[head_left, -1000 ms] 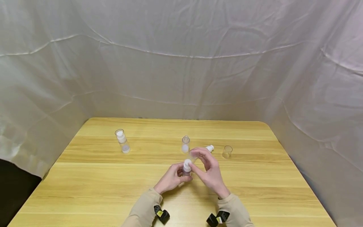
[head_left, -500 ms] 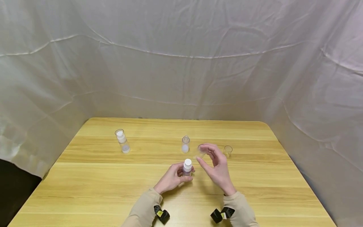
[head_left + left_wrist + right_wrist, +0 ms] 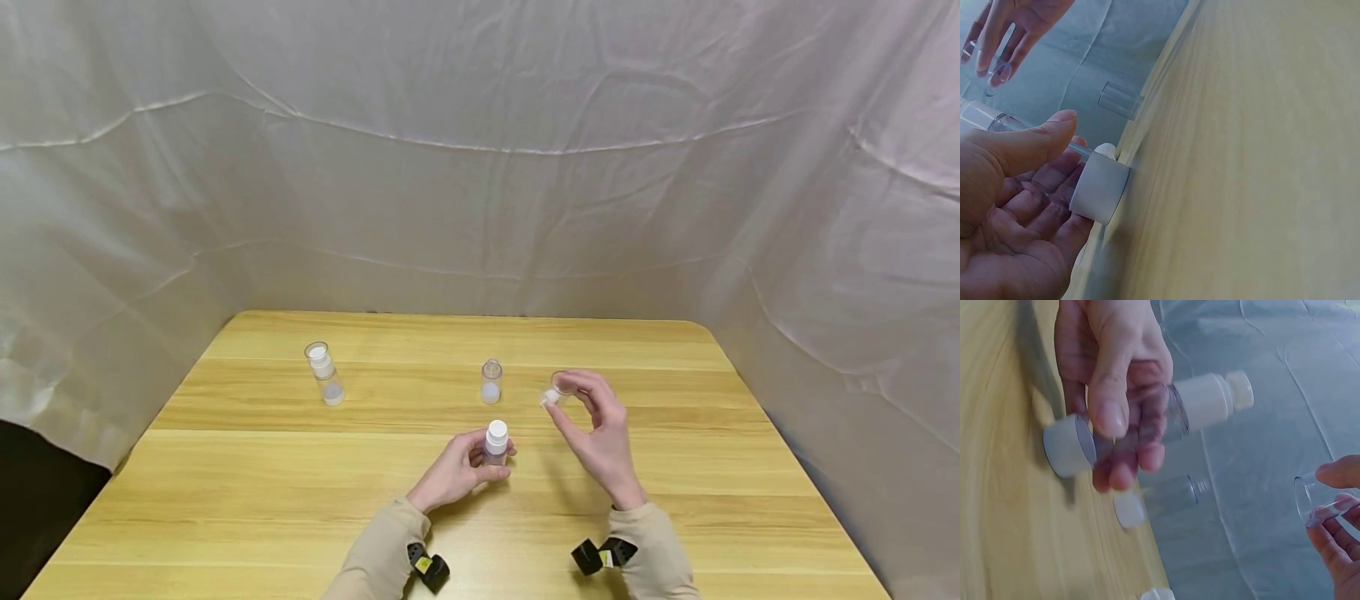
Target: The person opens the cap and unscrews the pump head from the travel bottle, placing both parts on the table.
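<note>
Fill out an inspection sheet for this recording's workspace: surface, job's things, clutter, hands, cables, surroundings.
Surface: pale wood-grain table.
Job's things: white-topped bottle, held upright; capped bottle standing at the left; pumpless bottle standing near the middle; white pump on the table; clear cap, held; second cap on the table.
Clutter: nothing seen.
Hands: left hand grips the white-topped bottle; right hand holds the clear cap, apart from that bottle.
Cables: nothing seen.
Surroundings: grey cloth behind and at both sides.

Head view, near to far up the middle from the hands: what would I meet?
White-topped bottle in the left hand → clear bottle with white base → table's far edge → pale curtain.
</note>
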A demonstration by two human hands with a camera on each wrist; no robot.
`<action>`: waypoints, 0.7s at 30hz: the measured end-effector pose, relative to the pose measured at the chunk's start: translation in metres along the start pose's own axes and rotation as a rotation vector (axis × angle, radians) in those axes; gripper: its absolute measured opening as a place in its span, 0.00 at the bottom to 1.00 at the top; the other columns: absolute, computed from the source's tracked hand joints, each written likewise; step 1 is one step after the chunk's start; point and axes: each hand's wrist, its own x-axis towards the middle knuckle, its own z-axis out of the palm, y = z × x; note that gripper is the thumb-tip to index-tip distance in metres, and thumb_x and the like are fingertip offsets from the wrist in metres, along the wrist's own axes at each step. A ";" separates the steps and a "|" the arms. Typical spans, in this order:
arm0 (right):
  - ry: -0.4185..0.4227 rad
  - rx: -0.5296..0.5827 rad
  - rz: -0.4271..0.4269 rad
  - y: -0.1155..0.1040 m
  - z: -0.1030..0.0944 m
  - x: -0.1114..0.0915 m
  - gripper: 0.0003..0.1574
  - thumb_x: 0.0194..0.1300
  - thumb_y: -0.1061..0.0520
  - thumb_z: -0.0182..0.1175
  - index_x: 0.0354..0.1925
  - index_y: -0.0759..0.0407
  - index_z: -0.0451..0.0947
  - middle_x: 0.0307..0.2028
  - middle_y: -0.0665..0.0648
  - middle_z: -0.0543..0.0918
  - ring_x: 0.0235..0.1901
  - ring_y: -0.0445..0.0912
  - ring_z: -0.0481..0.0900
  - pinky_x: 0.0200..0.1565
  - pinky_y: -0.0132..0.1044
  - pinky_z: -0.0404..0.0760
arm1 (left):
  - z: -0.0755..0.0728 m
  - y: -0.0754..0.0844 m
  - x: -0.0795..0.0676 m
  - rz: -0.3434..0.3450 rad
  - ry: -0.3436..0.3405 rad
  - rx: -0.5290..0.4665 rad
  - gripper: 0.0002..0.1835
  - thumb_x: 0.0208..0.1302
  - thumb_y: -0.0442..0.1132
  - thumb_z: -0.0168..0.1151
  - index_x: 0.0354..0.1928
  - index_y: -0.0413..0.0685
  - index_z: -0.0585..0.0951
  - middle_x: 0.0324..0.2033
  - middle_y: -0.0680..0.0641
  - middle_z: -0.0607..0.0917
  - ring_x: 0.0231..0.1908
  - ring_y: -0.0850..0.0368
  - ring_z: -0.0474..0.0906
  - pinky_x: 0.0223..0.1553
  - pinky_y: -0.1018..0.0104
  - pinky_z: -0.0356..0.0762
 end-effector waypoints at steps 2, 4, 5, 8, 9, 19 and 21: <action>0.009 -0.021 0.006 0.001 -0.003 0.001 0.29 0.48 0.84 0.66 0.50 0.77 0.76 0.48 0.69 0.80 0.52 0.36 0.80 0.59 0.24 0.81 | 0.000 0.000 0.000 -0.002 0.001 -0.002 0.17 0.63 0.27 0.65 0.54 0.31 0.78 0.53 0.30 0.84 0.57 0.36 0.81 0.65 0.57 0.79; 0.022 -0.041 0.012 0.004 -0.007 0.001 0.29 0.48 0.84 0.66 0.50 0.77 0.77 0.47 0.68 0.81 0.52 0.35 0.80 0.58 0.24 0.81 | 0.000 0.000 0.000 -0.002 0.002 -0.002 0.17 0.63 0.27 0.65 0.54 0.31 0.78 0.52 0.30 0.84 0.57 0.36 0.81 0.65 0.57 0.79; 0.029 -0.052 0.016 0.004 -0.009 0.001 0.28 0.48 0.84 0.67 0.50 0.77 0.77 0.47 0.68 0.81 0.51 0.35 0.80 0.58 0.23 0.81 | 0.000 0.000 0.000 -0.002 0.003 -0.001 0.17 0.63 0.27 0.65 0.54 0.31 0.78 0.52 0.30 0.84 0.57 0.36 0.81 0.65 0.56 0.79; 0.054 -0.083 0.020 0.008 -0.014 0.001 0.29 0.47 0.84 0.67 0.50 0.77 0.77 0.46 0.69 0.80 0.51 0.34 0.80 0.57 0.22 0.81 | 0.000 0.000 -0.001 -0.003 0.004 0.000 0.17 0.63 0.27 0.65 0.54 0.31 0.78 0.52 0.30 0.84 0.57 0.36 0.81 0.64 0.56 0.79; 0.061 -0.091 0.020 0.010 -0.015 0.001 0.29 0.47 0.84 0.67 0.50 0.77 0.77 0.46 0.70 0.80 0.51 0.34 0.79 0.57 0.21 0.80 | 0.000 0.000 -0.001 -0.002 0.005 0.000 0.17 0.63 0.27 0.65 0.54 0.31 0.78 0.52 0.30 0.84 0.57 0.36 0.81 0.64 0.56 0.79; 0.142 -0.125 0.057 0.025 -0.038 0.000 0.30 0.47 0.84 0.67 0.51 0.79 0.76 0.47 0.61 0.81 0.48 0.35 0.79 0.55 0.20 0.80 | 0.000 0.001 0.000 -0.001 0.006 -0.002 0.17 0.63 0.27 0.64 0.54 0.30 0.78 0.52 0.29 0.83 0.57 0.35 0.81 0.64 0.60 0.79; 0.165 -0.136 0.076 0.028 -0.043 -0.001 0.30 0.46 0.84 0.67 0.51 0.79 0.76 0.47 0.57 0.81 0.47 0.35 0.80 0.55 0.19 0.80 | 0.001 0.001 -0.001 -0.003 0.007 -0.003 0.17 0.63 0.27 0.64 0.54 0.30 0.78 0.52 0.29 0.83 0.57 0.35 0.81 0.62 0.68 0.79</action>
